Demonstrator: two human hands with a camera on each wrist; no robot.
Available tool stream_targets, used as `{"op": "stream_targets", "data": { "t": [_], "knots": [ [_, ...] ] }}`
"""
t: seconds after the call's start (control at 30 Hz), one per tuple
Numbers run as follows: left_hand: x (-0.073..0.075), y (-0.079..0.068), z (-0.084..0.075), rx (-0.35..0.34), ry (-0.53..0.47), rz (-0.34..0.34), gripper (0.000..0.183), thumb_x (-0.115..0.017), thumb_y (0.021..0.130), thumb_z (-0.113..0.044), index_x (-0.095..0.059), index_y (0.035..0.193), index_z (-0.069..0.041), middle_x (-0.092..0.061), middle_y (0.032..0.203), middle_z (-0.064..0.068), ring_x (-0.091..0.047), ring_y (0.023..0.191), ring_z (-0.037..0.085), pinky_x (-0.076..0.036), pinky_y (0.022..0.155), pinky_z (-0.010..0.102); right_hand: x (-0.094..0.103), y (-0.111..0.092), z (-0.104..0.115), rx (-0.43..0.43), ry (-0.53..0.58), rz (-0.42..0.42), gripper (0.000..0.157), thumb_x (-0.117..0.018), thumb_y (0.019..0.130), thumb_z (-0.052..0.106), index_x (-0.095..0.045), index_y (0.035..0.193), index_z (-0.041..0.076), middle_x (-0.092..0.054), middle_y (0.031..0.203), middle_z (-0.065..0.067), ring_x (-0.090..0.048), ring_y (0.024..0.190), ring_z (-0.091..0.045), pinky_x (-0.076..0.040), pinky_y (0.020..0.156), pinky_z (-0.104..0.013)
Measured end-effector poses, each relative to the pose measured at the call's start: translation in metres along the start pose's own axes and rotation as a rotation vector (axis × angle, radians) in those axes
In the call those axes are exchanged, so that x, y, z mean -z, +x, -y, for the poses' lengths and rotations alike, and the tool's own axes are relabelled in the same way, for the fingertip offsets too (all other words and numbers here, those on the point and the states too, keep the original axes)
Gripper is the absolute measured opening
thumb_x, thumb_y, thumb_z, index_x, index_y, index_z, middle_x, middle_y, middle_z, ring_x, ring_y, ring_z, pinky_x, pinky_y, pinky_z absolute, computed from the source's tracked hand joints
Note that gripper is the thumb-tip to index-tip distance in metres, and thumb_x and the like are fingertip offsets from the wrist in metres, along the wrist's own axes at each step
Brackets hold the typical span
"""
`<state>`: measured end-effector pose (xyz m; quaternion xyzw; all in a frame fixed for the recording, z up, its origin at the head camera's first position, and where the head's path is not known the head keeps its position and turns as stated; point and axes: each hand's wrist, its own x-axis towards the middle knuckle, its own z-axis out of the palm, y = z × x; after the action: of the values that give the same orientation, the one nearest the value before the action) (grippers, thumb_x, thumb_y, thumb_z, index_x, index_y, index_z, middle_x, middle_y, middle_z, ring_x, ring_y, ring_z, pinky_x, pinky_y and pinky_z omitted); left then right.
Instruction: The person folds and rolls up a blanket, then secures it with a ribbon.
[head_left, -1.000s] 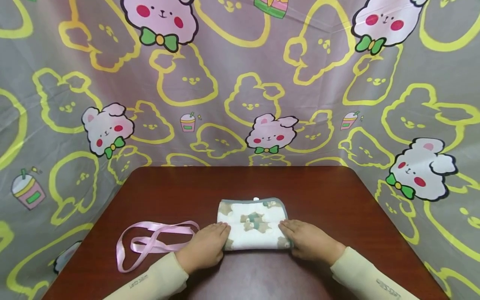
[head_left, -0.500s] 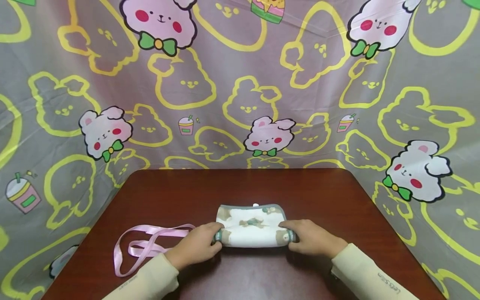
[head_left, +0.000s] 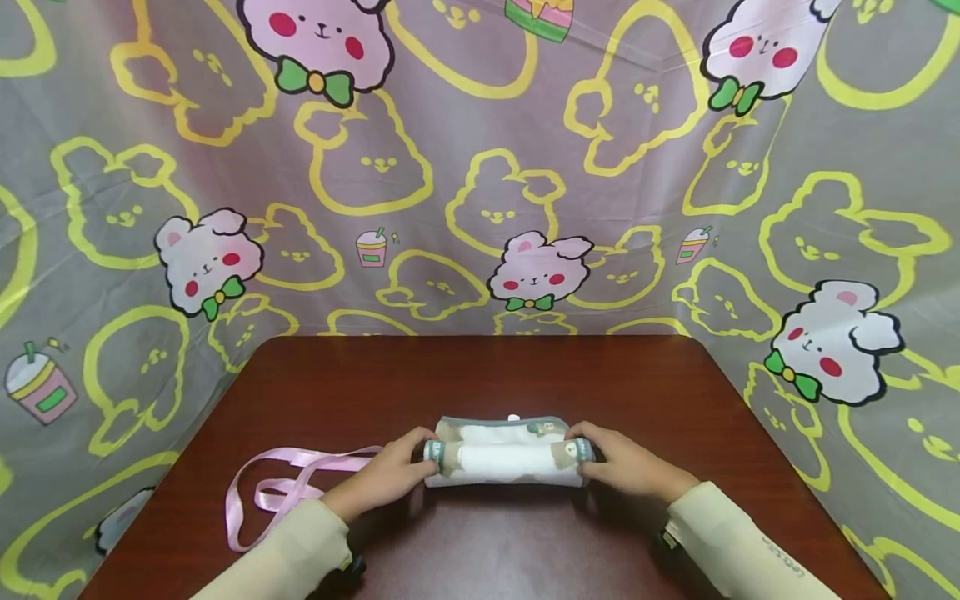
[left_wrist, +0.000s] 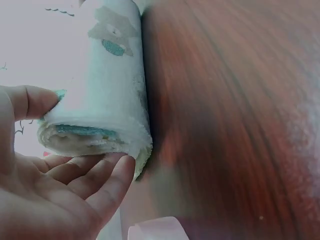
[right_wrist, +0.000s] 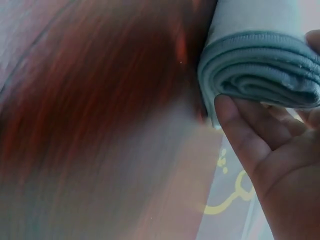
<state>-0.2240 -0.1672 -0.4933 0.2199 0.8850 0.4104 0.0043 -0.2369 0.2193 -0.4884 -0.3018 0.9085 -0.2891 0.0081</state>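
A white towel [head_left: 517,462] with brown bear prints and grey-green edging lies partly rolled across the table, its flat part on the far side. My left hand [head_left: 382,477] holds the left end of the roll between thumb and fingers. At the right end, my right hand [head_left: 633,465] grips the roll the same way. Coiled layers show at the towel's end [right_wrist: 255,65] in the right wrist view, with fingertips touching beneath them. The left wrist view shows the towel's other end [left_wrist: 95,137], thumb on one side and fingers along the other.
A looped pink ribbon [head_left: 235,504] lies on the table left of the towel, partly behind the left forearm. A small white tab [head_left: 513,417] shows at the towel's far edge. The brown table [head_left: 480,375] meets a patterned cloth backdrop [head_left: 420,200] on three sides.
The towel has gone from folded flat to rolled at its near edge, and the roll has grown thicker. Both hands have moved from resting on its sides to gripping the roll's ends.
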Motion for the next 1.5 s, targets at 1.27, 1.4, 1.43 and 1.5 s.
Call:
{"op": "stream_targets", "data": {
  "t": [1.27,1.4,1.43,1.5],
  "knots": [
    [-0.007,0.010,0.006,0.193,-0.346,0.077,0.034,-0.055,0.099,-0.036,-0.060,0.104,-0.002,-0.062,0.083,0.009,-0.064,0.063,0.021,-0.054,0.052,0.042,-0.005,0.005,0.000,-0.111,0.160,-0.065,0.028,-0.046,0.104,0.032,-0.060,0.119,0.014,-0.064,0.109,0.003,-0.057,0.106,-0.019,-0.044,0.091,-0.041],
    [-0.009,0.017,0.003,0.194,-0.140,0.008,0.029,-0.056,0.099,-0.037,-0.063,0.095,-0.009,-0.061,0.082,0.004,-0.059,0.073,0.018,-0.052,0.060,0.037,-0.007,0.009,0.001,-0.131,0.076,-0.077,0.034,-0.045,0.104,0.031,-0.062,0.121,0.007,-0.065,0.113,-0.004,-0.057,0.110,-0.025,-0.043,0.094,-0.048],
    [-0.009,0.018,0.002,0.188,-0.066,-0.013,0.028,-0.056,0.098,-0.037,-0.064,0.094,-0.011,-0.061,0.082,0.003,-0.058,0.075,0.018,-0.051,0.062,0.037,-0.008,0.010,0.001,-0.134,0.047,-0.078,0.037,-0.044,0.105,0.031,-0.061,0.123,0.004,-0.064,0.115,-0.007,-0.057,0.112,-0.028,-0.042,0.095,-0.050],
    [-0.009,0.020,0.000,0.162,0.090,-0.062,0.024,-0.057,0.098,-0.036,-0.065,0.094,-0.014,-0.064,0.083,0.001,-0.059,0.078,0.019,-0.048,0.066,0.038,-0.011,0.013,0.001,-0.138,-0.019,-0.079,0.042,-0.042,0.105,0.031,-0.059,0.125,-0.002,-0.062,0.118,-0.013,-0.056,0.114,-0.033,-0.041,0.096,-0.051]
  ]
}}
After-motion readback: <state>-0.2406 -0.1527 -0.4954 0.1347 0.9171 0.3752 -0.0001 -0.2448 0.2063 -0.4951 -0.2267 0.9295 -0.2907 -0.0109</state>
